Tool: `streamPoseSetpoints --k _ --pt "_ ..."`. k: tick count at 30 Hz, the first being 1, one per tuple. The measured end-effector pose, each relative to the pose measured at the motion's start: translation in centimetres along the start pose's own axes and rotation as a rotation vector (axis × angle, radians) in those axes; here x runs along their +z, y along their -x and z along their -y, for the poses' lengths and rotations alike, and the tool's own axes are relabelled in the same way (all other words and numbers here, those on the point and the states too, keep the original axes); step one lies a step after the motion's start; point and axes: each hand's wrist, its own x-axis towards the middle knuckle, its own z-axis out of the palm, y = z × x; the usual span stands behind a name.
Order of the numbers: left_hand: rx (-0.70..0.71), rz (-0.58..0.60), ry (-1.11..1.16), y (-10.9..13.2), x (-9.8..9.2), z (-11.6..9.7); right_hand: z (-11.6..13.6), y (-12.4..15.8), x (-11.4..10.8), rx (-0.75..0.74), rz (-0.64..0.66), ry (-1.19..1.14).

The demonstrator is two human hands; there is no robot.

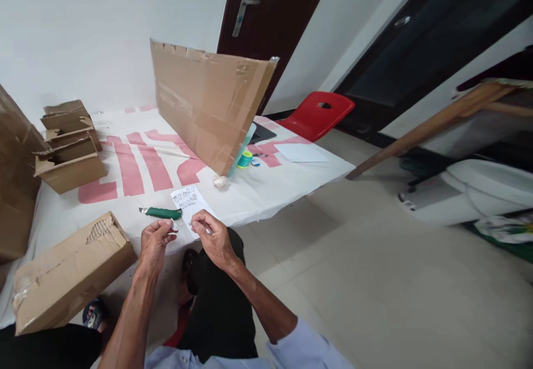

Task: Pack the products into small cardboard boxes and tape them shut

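My left hand [155, 242] and my right hand [210, 235] are held close together above the near edge of a white sheet with red letters [137, 163] spread on the floor. Both pinch something small between thumb and fingers; I cannot make out what it is. Just beyond my fingertips lie a green-handled utility knife [161, 213] and a small printed paper [189, 201]. A crumpled pale lump [221, 182] lies a little farther off.
A large cardboard panel [208, 105] stands upright mid-sheet, with a tape roll [245, 159] beside it. Cardboard boxes sit at the left [69, 146] and near left [69, 272]. A red chair seat [318, 112], a white paper [300, 153] and a dark door [270, 19] are behind.
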Motion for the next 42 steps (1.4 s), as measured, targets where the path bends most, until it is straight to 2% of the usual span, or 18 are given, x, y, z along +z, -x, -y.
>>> streamPoseSetpoints --k 3,7,9,12,15,19,23,30,36,42 --pt "0.002 0.020 0.019 0.0 0.2 0.2 0.0 -0.1 -0.4 0.061 0.037 -0.013" --pt "0.002 0.059 0.055 0.0 0.3 0.5 0.6 -0.2 -0.4 0.095 0.181 -0.012" --pt "0.032 0.069 0.056 0.1 0.3 0.6 0.8 -0.1 -0.2 0.160 0.221 -0.038" --pt "0.213 0.068 -0.024 0.5 0.1 0.5 1.1 0.1 0.1 0.313 0.303 -0.184" --pt "0.456 0.160 -0.190 1.4 0.0 0.1 1.5 0.2 0.4 0.408 0.391 -0.392" --pt "0.619 0.285 -0.401 2.7 -0.1 -0.6 2.0 0.2 0.3 0.446 0.333 -0.542" --pt "0.639 0.359 -0.476 3.3 -0.5 -0.6 2.0 0.0 0.1 0.435 0.244 -0.536" --pt "0.671 0.399 -0.452 3.2 -0.5 -0.7 1.7 0.2 0.1 0.349 0.152 -0.463" --pt "0.655 0.364 -0.448 3.3 -0.4 -0.7 1.6 0.0 -0.3 0.389 0.207 -0.523" --pt "0.647 0.369 -0.511 2.9 -0.7 -0.3 1.4 0.3 -0.9 0.422 0.245 -0.470"
